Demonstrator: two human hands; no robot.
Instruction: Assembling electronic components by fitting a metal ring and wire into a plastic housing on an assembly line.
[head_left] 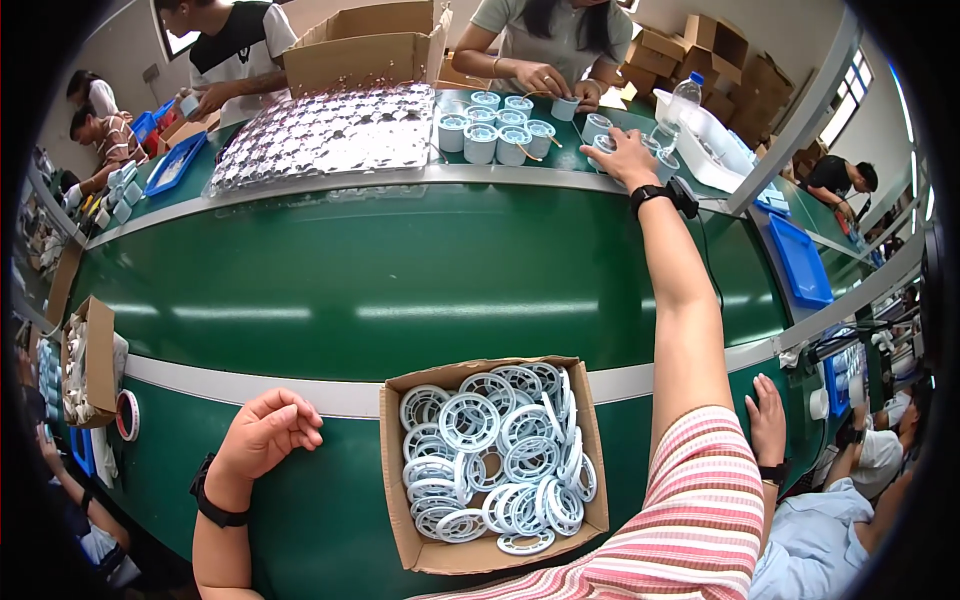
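My right hand (628,160) is stretched across to the far side of the green work line, its thumb and fingers around a small light-blue cup-shaped housing (604,143). More such housings (481,142) stand grouped to the left of it, some with thin wires. My left hand (268,434) hovers over the near green table, fingers loosely curled, with nothing visible in it. Between my arms sits an open cardboard box (393,470) with a heap of light-blue slotted plastic rings (469,421).
Across the line, a person's hands (563,85) hold another housing. A clear bottle (684,98) and white tray (708,150) are beyond my right hand. Wired parts (325,135) cover a clear sheet at the far left. A tape roll (127,415) lies left; a neighbour's hand (767,420) rests right.
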